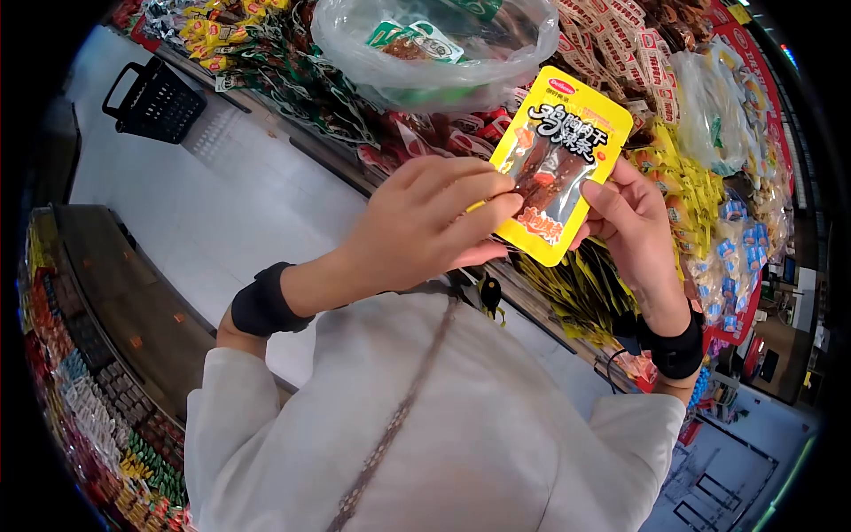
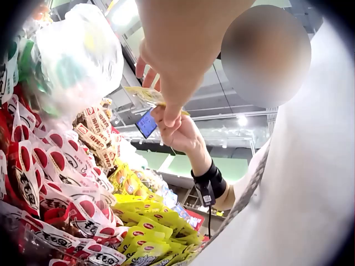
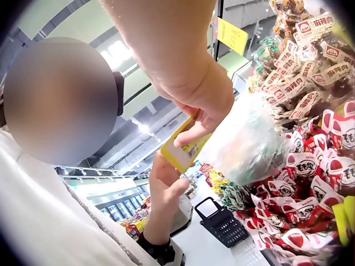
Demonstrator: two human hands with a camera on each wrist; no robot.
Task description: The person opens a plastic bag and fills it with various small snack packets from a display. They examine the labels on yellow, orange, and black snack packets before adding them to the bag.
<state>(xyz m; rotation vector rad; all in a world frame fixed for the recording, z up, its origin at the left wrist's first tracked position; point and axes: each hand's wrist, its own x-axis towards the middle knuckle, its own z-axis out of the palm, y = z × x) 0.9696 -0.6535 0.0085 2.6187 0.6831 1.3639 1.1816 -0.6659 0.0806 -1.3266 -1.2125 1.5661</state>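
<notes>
A yellow snack packet (image 1: 560, 160) with a clear window showing brown strips is held up in front of the chest. My right hand (image 1: 636, 226) pinches its right edge, thumb on the printed front. The left hand (image 1: 424, 213) holds the opposite side, its fingers lying over the front and its thumb low beneath. In the right wrist view the same packet (image 3: 180, 145) spans both hands, tilted. Close behind it, a clear plastic bag (image 1: 523, 75) with green-and-white packets inside rests on the heaped snacks. Both wrists wear black bands.
Heaps of red-and-white packets (image 2: 61, 188), yellow packets (image 1: 669, 182) and beige packets (image 1: 612, 44) fill the display. A second translucent bag (image 1: 709, 115) lies to the right. On the floor at left stands a black basket (image 1: 164, 105). Another snack shelf (image 1: 115, 390) curves along the lower left.
</notes>
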